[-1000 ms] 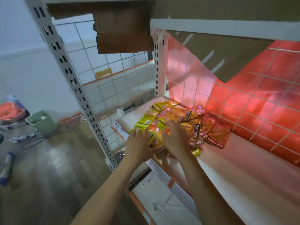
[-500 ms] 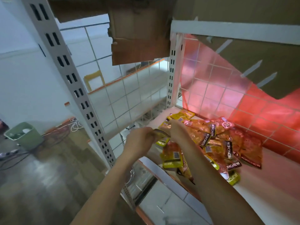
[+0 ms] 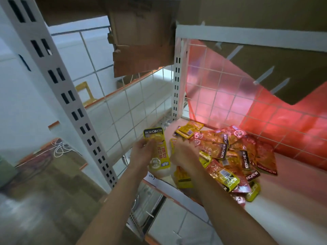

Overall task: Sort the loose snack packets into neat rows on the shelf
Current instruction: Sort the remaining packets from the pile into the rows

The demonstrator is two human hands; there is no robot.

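Observation:
A loose heap of yellow and red-orange snack packets (image 3: pixel 228 156) lies on the white shelf (image 3: pixel 283 209) near its left end. My left hand (image 3: pixel 141 154) holds one yellow packet (image 3: pixel 157 149) upright at the shelf's left front corner, its black label upside down. My right hand (image 3: pixel 184 152) sits just to the right, on the heap's left edge, fingers curled down among yellow packets; what they grip is hidden.
A white slotted upright (image 3: pixel 74 106) stands left of my hands, with a wire grid side panel (image 3: pixel 134 103) behind it. Red sheeting covers the wire back (image 3: pixel 265 121). Cardboard (image 3: pixel 141 41) hangs from the shelf above. A lower shelf (image 3: pixel 177 227) lies beneath.
My left hand has lifted a yellow packet clear of the heap and turned it upright. My view has moved closer and to the left.

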